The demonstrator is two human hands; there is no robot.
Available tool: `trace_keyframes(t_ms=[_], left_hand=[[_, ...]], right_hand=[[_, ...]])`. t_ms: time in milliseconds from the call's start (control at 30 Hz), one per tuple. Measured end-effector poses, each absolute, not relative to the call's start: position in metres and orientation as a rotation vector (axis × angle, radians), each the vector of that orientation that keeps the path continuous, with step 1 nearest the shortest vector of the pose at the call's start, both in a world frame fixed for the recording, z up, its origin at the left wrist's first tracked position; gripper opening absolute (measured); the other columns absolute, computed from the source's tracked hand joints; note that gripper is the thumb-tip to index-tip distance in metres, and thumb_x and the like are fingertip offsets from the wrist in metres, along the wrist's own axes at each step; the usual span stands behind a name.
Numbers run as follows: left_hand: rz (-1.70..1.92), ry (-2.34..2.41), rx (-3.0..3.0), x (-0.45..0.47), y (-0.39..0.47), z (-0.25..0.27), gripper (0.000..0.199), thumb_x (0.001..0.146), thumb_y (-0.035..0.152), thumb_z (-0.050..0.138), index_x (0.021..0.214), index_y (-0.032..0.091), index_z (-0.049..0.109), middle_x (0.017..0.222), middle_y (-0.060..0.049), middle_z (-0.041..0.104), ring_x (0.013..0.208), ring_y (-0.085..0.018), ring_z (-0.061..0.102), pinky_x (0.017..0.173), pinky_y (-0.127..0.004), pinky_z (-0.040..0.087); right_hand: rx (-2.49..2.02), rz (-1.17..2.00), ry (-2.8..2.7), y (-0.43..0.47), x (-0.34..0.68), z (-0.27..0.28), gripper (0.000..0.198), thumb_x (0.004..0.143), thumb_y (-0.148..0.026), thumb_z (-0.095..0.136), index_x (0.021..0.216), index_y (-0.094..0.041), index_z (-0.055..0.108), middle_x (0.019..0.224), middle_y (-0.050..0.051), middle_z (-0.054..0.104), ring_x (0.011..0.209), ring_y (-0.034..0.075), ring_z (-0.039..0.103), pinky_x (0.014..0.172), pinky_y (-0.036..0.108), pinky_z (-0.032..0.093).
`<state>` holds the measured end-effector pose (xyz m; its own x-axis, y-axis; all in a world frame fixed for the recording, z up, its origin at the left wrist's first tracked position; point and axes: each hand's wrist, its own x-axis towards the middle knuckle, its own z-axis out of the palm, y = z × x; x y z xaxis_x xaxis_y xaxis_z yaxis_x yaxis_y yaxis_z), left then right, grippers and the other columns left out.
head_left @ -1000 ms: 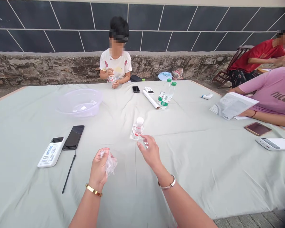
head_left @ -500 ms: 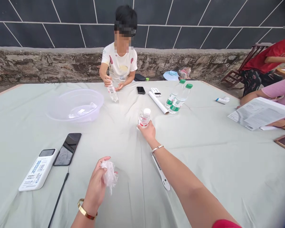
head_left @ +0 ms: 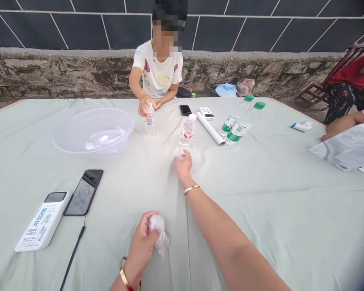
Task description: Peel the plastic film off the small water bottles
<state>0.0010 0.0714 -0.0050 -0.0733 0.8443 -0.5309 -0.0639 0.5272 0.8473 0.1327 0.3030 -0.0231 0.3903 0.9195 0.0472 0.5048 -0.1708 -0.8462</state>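
Observation:
My left hand (head_left: 145, 234) is closed around a crumpled bunch of clear plastic film (head_left: 159, 234), held over the near part of the table. My right hand (head_left: 183, 165) reaches forward, slightly blurred, its fingers apart and nothing in them. Just beyond its fingertips, a small clear water bottle (head_left: 187, 131) with a white cap and red-marked label stands upright on the cloth, apart from the hand. Across the table, a person in a white patterned T-shirt (head_left: 159, 70) has a hand on another small clear bottle (head_left: 150, 123).
A translucent basin (head_left: 62, 139) with clear plastic inside sits left. Nearer are a black phone (head_left: 84, 193) and a white power bank (head_left: 42, 222). A white roll (head_left: 210, 128) lies beside two green-capped bottles (head_left: 237, 131). At right, another person's arm is near printed sheets (head_left: 348, 147).
My right hand has let go of the white-capped bottle and drawn back from it. The bottle stands alone. The other person's bottle is now more upright. The view has shifted slightly.

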Motion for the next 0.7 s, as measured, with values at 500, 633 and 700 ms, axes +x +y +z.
trace_keyframes(t_ms=[500,633,700], left_hand=[[1.387,1.384,0.290,-0.075,0.168,0.073,0.019,0.074,0.015,0.061,0.092,0.019,0.053,0.079,0.000,0.058,0.057,-0.010,0.056,0.046,-0.019,0.041],[1.651,1.148,0.235,-0.119,0.241,0.125,0.033,0.091,0.036,0.036,0.120,0.020,0.042,0.106,-0.010,0.057,0.082,-0.016,0.063,0.062,-0.028,0.054],[1.697,1.029,0.238,-0.123,0.249,0.128,0.048,0.091,0.047,0.032,0.132,0.021,0.029,0.119,-0.016,0.050,0.094,-0.019,0.063,0.070,-0.034,0.056]], right_hand=[[-1.464,0.737,-1.832,0.148,0.116,-0.037,0.040,0.074,-0.010,0.043,0.111,-0.020,0.056,0.099,0.006,0.063,0.071,0.016,0.060,0.077,0.036,0.050],[-1.475,0.740,-1.840,0.146,0.114,-0.037,0.037,0.075,-0.010,0.044,0.108,-0.020,0.057,0.094,0.005,0.064,0.077,0.018,0.062,0.077,0.034,0.050],[-1.473,0.742,-1.840,0.145,0.114,-0.038,0.037,0.075,-0.010,0.044,0.107,-0.020,0.058,0.093,0.006,0.065,0.078,0.019,0.063,0.077,0.033,0.049]])
